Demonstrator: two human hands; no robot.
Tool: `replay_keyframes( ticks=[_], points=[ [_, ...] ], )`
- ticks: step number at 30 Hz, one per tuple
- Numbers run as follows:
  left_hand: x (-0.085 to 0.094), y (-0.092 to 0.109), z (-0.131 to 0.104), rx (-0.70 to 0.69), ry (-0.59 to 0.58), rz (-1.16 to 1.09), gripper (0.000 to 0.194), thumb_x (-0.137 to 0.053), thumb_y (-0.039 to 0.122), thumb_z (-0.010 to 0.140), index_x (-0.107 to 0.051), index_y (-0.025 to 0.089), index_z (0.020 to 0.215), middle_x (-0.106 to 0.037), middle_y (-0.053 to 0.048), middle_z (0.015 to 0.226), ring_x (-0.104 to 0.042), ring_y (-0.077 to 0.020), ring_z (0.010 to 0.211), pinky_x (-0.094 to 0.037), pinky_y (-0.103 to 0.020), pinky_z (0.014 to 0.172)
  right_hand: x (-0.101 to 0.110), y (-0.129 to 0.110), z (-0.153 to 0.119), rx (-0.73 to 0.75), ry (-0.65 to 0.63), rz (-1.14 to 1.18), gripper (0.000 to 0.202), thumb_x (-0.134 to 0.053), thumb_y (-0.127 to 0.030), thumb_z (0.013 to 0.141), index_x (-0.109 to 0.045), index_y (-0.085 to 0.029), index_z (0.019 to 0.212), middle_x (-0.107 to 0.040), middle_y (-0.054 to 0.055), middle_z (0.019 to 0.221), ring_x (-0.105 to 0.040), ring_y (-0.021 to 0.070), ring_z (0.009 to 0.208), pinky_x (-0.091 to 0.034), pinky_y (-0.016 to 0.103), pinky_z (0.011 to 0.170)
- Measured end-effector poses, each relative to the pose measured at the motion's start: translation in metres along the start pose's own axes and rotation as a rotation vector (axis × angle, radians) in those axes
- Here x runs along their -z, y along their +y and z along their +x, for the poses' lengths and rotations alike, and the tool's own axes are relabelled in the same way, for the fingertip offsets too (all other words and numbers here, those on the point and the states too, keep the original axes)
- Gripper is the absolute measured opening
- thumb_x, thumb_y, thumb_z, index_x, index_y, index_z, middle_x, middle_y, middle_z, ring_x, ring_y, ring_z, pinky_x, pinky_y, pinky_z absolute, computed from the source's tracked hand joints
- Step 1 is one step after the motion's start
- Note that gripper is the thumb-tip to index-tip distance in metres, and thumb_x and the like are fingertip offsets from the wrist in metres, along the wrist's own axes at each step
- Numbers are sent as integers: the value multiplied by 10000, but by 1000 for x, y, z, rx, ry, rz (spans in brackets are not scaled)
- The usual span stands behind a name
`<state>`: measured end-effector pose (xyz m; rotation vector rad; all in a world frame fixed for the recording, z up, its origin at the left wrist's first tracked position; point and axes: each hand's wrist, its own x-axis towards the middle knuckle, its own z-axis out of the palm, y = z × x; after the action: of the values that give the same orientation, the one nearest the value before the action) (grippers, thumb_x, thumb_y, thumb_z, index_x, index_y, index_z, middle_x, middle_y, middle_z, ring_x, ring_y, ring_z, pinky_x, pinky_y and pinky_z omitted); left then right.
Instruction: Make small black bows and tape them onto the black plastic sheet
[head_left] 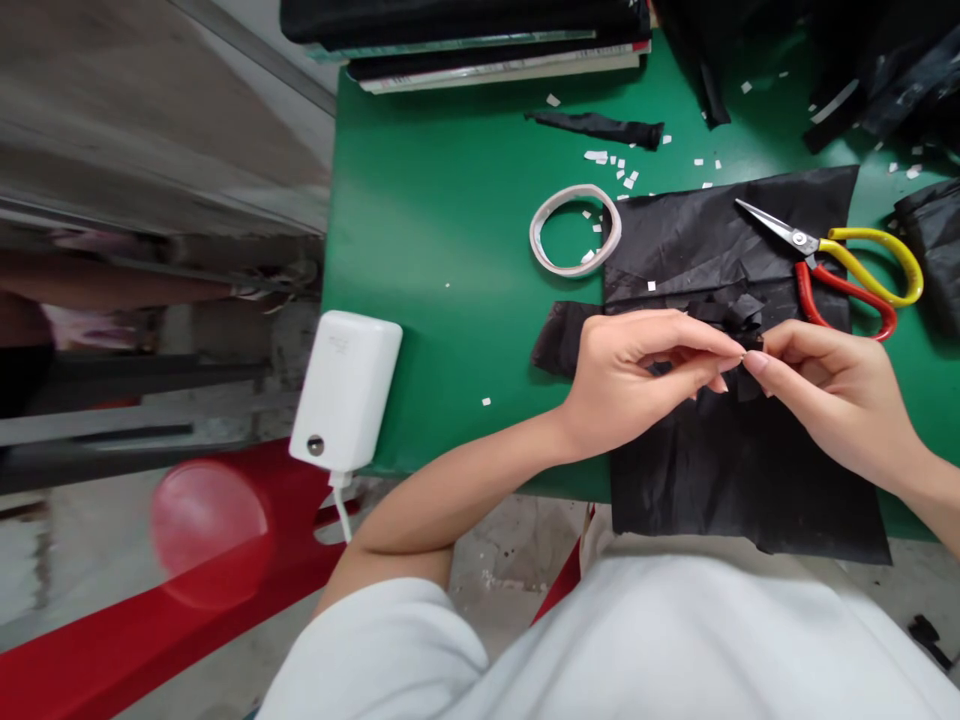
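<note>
Over a black sheet [720,480] on the green table, my left hand [637,375] and my right hand [840,395] meet at their fingertips. Both are pinched closed, and whatever lies between the fingers is too small to make out. Folded black strips [739,310] lie just behind and under the fingertips. Scissors [801,240] with one yellow and one red handle rest partly on the sheet, blades pointing up and left. A roll of tape [537,230] stands out at the sheet's upper left corner. Part of a black band [559,335] shows left of my left hand.
A white power bank [349,385] with a cable sits at the left edge of the green table [420,270]. Stacked books [510,70], a narrow black strip [600,127] and white paper bits lie toward the back. More black material [907,90] is at the upper right.
</note>
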<state>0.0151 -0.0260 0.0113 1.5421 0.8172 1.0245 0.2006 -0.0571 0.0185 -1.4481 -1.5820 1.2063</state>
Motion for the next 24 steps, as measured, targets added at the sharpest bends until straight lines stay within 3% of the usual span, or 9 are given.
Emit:
replay_keyframes(
  ticks=[5,10,13,17,24],
  points=[
    [-6,-1,-1,281,12,-213,270,-758,194,770,-585,168,975,-731,18,727,-715,-110,601,-544,-144,483,-1,1,0,79,30,-97,174,-612,-234,874,-576,-195,709,-529,-48,550,-449,63,459,-311,196,395],
    [-8,-2,1,433,17,-341,414,-819,341,706,-458,170,815,-717,9,741,-721,-116,605,-549,-134,478,-5,8,-2,383,206,-410,82,-610,-127,853,-610,-204,824,-655,-24,650,-532,73,493,-412,207,465],
    [-9,-3,2,467,33,-367,447,-831,374,678,-448,169,786,-706,20,733,-725,-115,615,-560,-131,488,-7,12,-2,498,241,-519,138,-598,-92,854,-634,-216,903,-729,10,769,-642,112,607,-482,224,539],
    [-11,-5,2,470,65,-375,451,-840,353,664,-441,166,760,-696,35,702,-725,-112,612,-559,-123,485,-9,13,-3,560,236,-566,207,-572,-63,861,-652,-217,973,-729,14,755,-673,134,645,-521,240,586],
    [-12,-5,1,462,78,-368,444,-840,316,666,-430,166,749,-700,40,691,-719,-106,602,-550,-121,472,-8,12,-2,523,220,-515,211,-548,-78,880,-681,-193,998,-734,32,785,-678,130,669,-525,236,599]
  ],
)
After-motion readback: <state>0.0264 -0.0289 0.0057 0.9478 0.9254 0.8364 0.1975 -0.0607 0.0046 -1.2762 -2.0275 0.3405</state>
